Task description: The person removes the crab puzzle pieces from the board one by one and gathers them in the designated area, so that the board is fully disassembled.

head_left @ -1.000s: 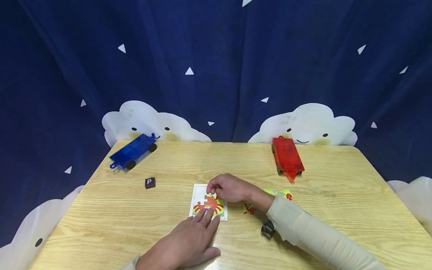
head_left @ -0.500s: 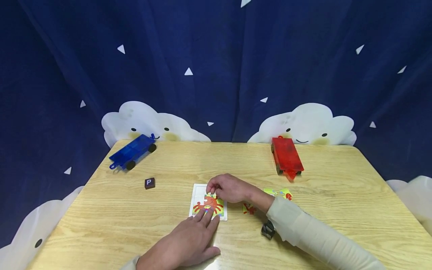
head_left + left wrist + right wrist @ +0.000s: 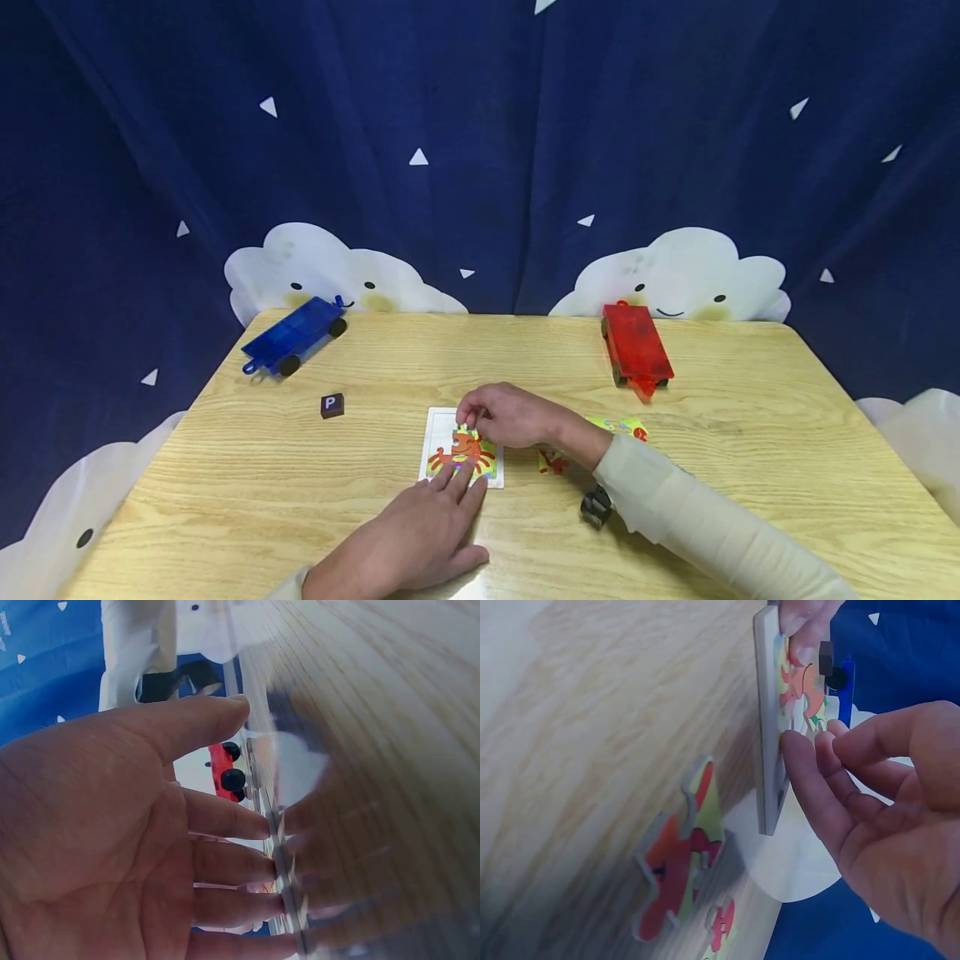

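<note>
- Left hand (image 3: 420, 533): fingers straight, resting on the board (image 3: 438, 429) at six o'clock.
- Right hand (image 3: 513, 417): pinching a crab piece (image 3: 464, 446) towards twelve.
- Loose pieces (image 3: 552, 463): three o'clock.

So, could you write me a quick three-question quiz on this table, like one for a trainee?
1. True or false: the left hand touches the puzzle board.
2. Which letter marks the dark block? a) K b) P c) S
3. Fill the gap: in the head view, the cart on the right is coloured ____.

Key: 1. True. 2. b. 3. Red.
</note>
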### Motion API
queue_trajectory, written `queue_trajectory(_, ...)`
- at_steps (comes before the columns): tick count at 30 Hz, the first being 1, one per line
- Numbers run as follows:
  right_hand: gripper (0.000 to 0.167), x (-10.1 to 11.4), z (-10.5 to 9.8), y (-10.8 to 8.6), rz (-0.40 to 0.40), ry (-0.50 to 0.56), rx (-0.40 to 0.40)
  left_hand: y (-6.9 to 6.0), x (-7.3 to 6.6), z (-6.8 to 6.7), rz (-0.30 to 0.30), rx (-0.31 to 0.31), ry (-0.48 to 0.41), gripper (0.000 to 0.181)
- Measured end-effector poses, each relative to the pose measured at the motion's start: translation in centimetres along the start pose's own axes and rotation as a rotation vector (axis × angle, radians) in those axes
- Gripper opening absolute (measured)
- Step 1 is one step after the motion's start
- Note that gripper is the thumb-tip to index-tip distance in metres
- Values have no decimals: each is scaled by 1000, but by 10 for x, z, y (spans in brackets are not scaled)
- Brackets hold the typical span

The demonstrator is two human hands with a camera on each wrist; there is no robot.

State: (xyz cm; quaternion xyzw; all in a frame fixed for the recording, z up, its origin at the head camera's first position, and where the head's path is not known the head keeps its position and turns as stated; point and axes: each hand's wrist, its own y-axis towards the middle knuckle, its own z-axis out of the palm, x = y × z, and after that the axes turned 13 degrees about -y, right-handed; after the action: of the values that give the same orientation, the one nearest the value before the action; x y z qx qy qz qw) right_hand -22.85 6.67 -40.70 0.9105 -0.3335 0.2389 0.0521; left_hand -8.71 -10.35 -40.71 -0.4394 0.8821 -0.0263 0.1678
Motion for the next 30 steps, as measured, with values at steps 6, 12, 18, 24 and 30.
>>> queue_trajectory(6, 13, 2, 2, -1, 11, 2, -39, 0, 0, -1, -1, 11, -12, 78)
queue_trajectory(12, 11, 2, 1, 1, -8, -21, -86, 0, 0, -1, -6, 11, -17, 78)
queue_trajectory(18, 11, 1, 1, 3, 8, 43, -71, 0, 0, -1, -15, 18, -17, 78)
queue_trajectory(24, 13, 1, -3, -1, 42, 131, -78, 1, 0, -1, -24, 26, -16, 78)
queue_trajectory(30, 12, -6, -19, -12, 40, 102, -112, 1, -2, -1, -38, 31, -20, 78)
